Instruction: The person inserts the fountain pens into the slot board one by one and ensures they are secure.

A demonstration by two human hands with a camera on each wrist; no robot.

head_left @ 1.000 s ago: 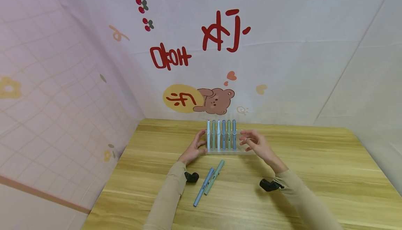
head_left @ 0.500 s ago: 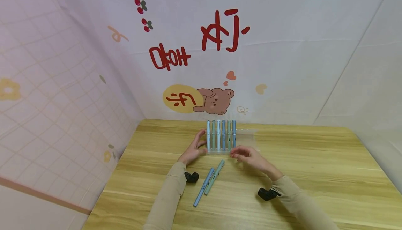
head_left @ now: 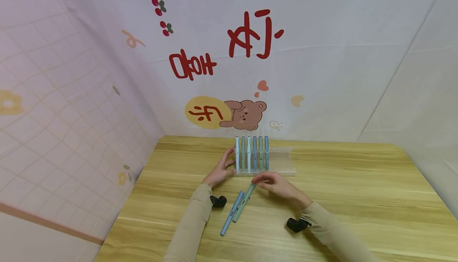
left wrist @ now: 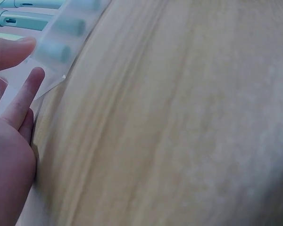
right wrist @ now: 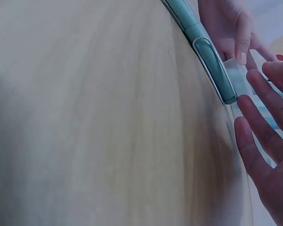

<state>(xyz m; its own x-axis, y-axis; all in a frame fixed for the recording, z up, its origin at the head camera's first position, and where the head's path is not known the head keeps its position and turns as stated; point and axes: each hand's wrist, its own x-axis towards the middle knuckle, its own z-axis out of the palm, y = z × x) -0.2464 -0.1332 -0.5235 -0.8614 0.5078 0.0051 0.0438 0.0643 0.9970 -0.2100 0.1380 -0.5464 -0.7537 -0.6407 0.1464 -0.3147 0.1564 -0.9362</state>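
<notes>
A clear pen rack (head_left: pixel 283 161) stands near the table's back edge, with several capped pens (head_left: pixel 255 154) in pale blue, green and darker blue upright in its left part. My left hand (head_left: pixel 217 173) holds the rack's left end, thumb at the front and fingers toward the back. In front of the rack lie a green pen (head_left: pixel 241 208) and a blue pen (head_left: pixel 230 216), side by side and slanted. My right hand (head_left: pixel 280 185) is over the green pen's cap end, fingers spread and relaxed. In the right wrist view, a fingertip is right at that cap's end (right wrist: pixel 228 98).
The wooden table (head_left: pixel 358 198) runs up to a printed cloth backdrop (head_left: pixel 329 87) behind the rack. On each wrist sits a black camera mount (head_left: pixel 297 225). The rack's right part holds no pens.
My right hand has moved from the rack's right part, forward and left, down to the green pen's cap end. The left hand and both lying pens have stayed in place.
</notes>
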